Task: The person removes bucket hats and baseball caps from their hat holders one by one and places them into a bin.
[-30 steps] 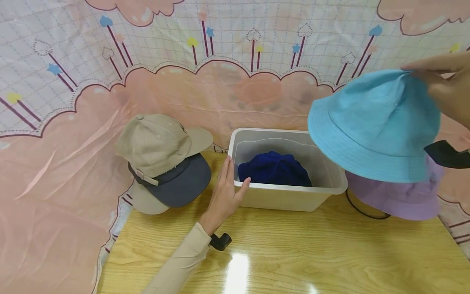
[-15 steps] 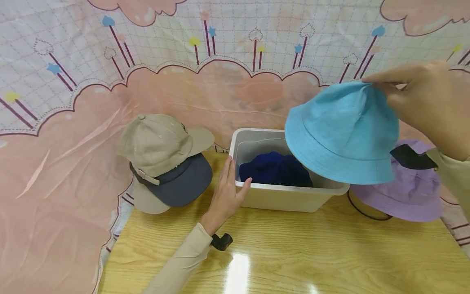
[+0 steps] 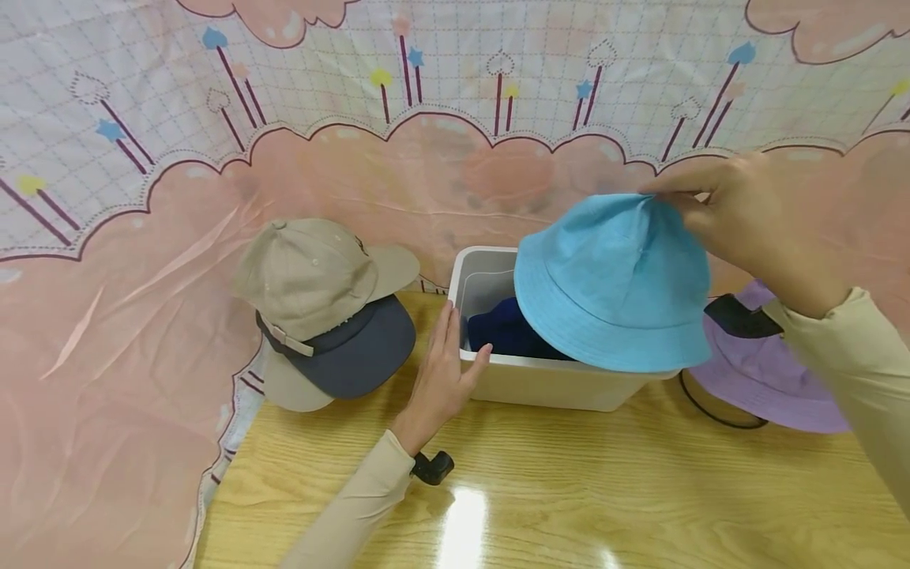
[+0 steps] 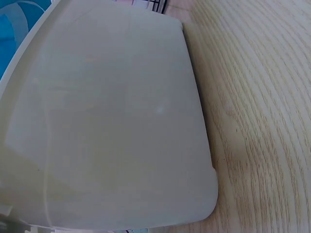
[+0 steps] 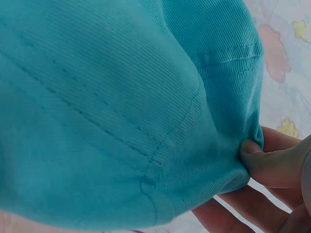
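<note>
Box (image 3: 547, 387) with a light blue hat (image 3: 611, 292) above

Caps (image 3: 313, 276) sit stacked, maybe to save room. The left hand (image 3: 441, 379) touches the box with straight fingers, likely to steady it. Dark blue cloth (image 3: 501, 330) lies inside. The fingers of the right hand (image 3: 757, 229) pinch the light blue hat's top, so its brim hangs down.

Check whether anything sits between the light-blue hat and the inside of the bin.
Dark-blue cloth lies in the bin, partly hidden behind the light-blue hat. The brim overlaps the front rim in the head view, clearance unclear. Nothing else visible intervenes.
</note>
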`<state>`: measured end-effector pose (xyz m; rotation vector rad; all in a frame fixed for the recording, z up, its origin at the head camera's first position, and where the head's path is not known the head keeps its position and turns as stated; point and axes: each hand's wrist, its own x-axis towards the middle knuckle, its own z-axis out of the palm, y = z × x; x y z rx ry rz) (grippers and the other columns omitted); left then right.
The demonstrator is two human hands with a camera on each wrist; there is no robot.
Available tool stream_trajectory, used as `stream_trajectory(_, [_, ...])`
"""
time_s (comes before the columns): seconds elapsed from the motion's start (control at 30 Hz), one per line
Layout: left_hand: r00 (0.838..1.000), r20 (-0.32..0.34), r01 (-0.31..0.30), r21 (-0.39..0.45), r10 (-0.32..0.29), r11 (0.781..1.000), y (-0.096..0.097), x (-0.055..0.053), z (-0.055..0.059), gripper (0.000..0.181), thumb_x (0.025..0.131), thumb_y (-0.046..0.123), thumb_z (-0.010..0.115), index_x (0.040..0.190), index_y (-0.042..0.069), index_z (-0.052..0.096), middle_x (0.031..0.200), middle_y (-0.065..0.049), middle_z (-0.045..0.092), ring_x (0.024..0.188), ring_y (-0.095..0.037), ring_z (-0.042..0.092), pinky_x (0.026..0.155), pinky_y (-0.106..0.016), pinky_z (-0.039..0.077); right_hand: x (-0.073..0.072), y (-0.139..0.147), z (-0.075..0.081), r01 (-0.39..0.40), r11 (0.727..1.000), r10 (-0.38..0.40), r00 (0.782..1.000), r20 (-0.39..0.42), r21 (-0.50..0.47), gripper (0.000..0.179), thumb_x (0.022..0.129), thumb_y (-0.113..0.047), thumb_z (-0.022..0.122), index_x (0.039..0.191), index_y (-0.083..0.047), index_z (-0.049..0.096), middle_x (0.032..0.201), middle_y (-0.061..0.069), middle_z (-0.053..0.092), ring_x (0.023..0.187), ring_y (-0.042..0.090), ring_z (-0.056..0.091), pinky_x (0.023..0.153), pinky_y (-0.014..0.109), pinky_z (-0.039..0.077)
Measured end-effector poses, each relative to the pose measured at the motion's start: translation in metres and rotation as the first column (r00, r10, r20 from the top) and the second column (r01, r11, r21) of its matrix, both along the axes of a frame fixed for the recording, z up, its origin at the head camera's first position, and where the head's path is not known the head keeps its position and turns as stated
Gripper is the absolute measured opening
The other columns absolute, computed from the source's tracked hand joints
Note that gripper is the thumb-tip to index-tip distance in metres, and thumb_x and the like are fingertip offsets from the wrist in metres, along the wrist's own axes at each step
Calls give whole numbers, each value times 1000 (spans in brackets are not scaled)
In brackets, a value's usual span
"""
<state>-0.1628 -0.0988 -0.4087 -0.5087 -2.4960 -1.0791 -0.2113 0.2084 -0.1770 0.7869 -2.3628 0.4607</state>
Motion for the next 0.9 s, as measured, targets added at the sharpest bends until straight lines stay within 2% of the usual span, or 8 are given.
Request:
stream_trajectory(0.03, [1000, -1, 1, 0, -1, 1000, 0, 0, 0, 79, 96, 48, 46, 146, -8, 22, 156, -16, 11, 141, -27, 17, 104, -46, 31, -1, -3, -2, -14, 1000, 14, 1000, -13, 0, 28, 82, 12, 57, 92, -4, 77, 88, 11, 72, 75, 13, 61, 69, 5, 32])
stream_trajectory(0.13, [1000, -5, 1, 2, -1, 1000, 0, 0, 0, 79, 96, 48, 45, 146, -8, 22, 156, -17, 12, 141, -26, 16, 105, -45, 30, -6, -10, -7, -45, 999, 44, 998, -34, -20, 27, 80, 13, 60, 87, -6, 78, 84, 9, 72, 72, 9, 58, 67, 7, 34])
stream_trajectory(0.2, [1000, -9, 1, 5, -1, 1000, 0, 1, 0, 78, 96, 47, 45, 146, -9, 23, 155, -17, 12, 141, -25, 16, 106, -45, 30, -9, -16, -10, -56, 998, 55, 998, -41, -18, 25, 80, 13, 62, 84, -6, 78, 81, 9, 72, 71, 17, 61, 67, 6, 34])
stream_trajectory(0.27, [1000, -10, 1, 6, -1, 1000, 0, 1, 1, 77, 96, 46, 46, 146, -9, 23, 155, -18, 12, 141, -25, 16, 106, -45, 29, -11, -20, -13, -71, 997, 71, 997, -18, -12, 26, 79, 14, 61, 84, -5, 78, 80, 10, 72, 70, 16, 61, 64, 7, 35])
stream_trajectory(0.4, [1000, -8, 3, 5, -3, 1000, -1, 2, 1, 76, 97, 45, 46, 146, -9, 23, 155, -18, 13, 141, -26, 16, 106, -45, 29, -16, -27, -20, -60, 998, 60, 996, 73, 0, 24, 80, 12, 61, 87, -4, 78, 84, 12, 72, 72, 25, 66, 60, 12, 39])
stream_trajectory(0.57, [1000, -8, 3, 7, -3, 1000, -1, 1, 2, 77, 97, 45, 47, 146, -9, 22, 155, -18, 13, 141, -26, 16, 106, -45, 29, -30, -32, -29, -46, 999, 43, 985, 165, 11, 23, 82, 10, 59, 90, -2, 77, 87, 13, 72, 70, 22, 63, 56, 20, 40])
stream_trajectory(0.9, [1000, -5, -1, 11, 1, 1000, 2, 2, 4, 77, 96, 45, 48, 145, -9, 23, 155, -18, 12, 141, -26, 16, 105, -46, 30, -60, -33, -43, -13, 1000, 9, 975, 222, 16, 25, 82, 11, 56, 90, -1, 77, 86, 16, 71, 70, 24, 62, 54, 29, 37])
